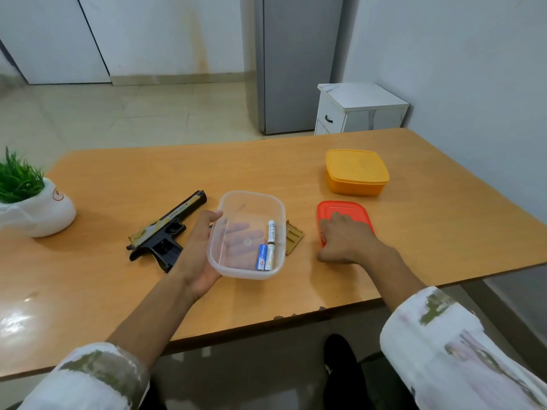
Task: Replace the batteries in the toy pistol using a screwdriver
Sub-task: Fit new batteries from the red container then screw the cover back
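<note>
A black and gold toy pistol (167, 229) lies on the wooden table (118, 285), left of centre. My left hand (201, 255) holds a clear plastic box (236, 208) from beneath, palm up. Inside the box lie three batteries (268, 245), two white and one blue. A gold battery cover (293, 237) rests on the table just right of the box. My right hand (344, 238) lies flat on a red lid (344, 208), fingers spread over it. No screwdriver is visible.
A closed orange box (356, 172) stands at the back right. A white pot with a green plant (29, 202) sits at the left edge. Beyond the table are a white cabinet (359, 109) and a grey fridge (296, 63).
</note>
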